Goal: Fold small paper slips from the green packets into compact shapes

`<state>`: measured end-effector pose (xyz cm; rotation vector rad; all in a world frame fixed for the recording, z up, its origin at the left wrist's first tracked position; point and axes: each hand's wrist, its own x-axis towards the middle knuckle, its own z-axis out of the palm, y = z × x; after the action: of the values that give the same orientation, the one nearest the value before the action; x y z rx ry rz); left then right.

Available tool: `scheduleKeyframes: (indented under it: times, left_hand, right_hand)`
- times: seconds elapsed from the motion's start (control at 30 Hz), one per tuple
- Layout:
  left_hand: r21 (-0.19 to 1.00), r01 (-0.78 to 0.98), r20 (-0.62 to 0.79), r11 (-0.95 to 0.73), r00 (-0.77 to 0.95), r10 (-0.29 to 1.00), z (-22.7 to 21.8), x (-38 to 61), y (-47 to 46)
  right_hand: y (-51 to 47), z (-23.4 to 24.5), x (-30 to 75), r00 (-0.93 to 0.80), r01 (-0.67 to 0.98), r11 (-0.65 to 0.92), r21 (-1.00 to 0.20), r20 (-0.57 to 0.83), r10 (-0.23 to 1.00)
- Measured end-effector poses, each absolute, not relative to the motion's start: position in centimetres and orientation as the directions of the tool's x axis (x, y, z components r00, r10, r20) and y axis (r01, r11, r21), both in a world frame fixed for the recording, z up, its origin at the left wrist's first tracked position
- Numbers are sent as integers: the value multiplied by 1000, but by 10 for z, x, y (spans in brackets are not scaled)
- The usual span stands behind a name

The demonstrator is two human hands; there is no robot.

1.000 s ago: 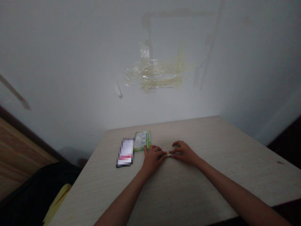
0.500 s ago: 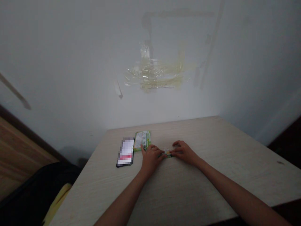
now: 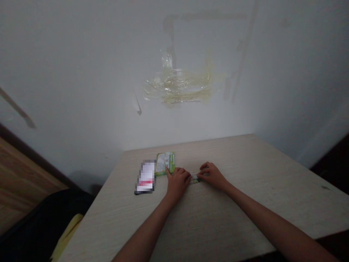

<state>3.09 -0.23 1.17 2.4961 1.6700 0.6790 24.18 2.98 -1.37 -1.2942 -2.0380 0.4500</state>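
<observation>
Left fingers (image 3: 187, 176) and right fingers (image 3: 202, 175) at opposite ends of small printed piece (image 3: 194, 180); can't tell if pinching. Piece between them, long axis running left fingers to right.

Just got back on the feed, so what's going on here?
A person's left hand and right hand have their fingertips at opposite ends of a small multicoloured piece on the table; whether either grips it is unclear. The left thumb overlaps a green-and-white printed packet in view. A smartphone lies beside that.
</observation>
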Motion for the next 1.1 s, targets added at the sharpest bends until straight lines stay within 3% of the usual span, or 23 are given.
scheduleKeyframes:
  times: [0.4, 0.77, 1.1]
  left_hand:
    - [372, 836, 296, -403, 304, 905, 10, 28, 3]
    - [390, 835, 291, -387, 287, 913, 13, 30, 5]
    - [422, 822, 302, -382, 270, 914, 14, 31, 7]
  right_hand:
    - [29, -12, 240, -272, 648, 437, -624, 346, 898]
    - [37, -18, 240, -245, 752, 411, -515, 361, 900]
    - [36, -15, 235, -208, 794, 359, -490, 336, 919]
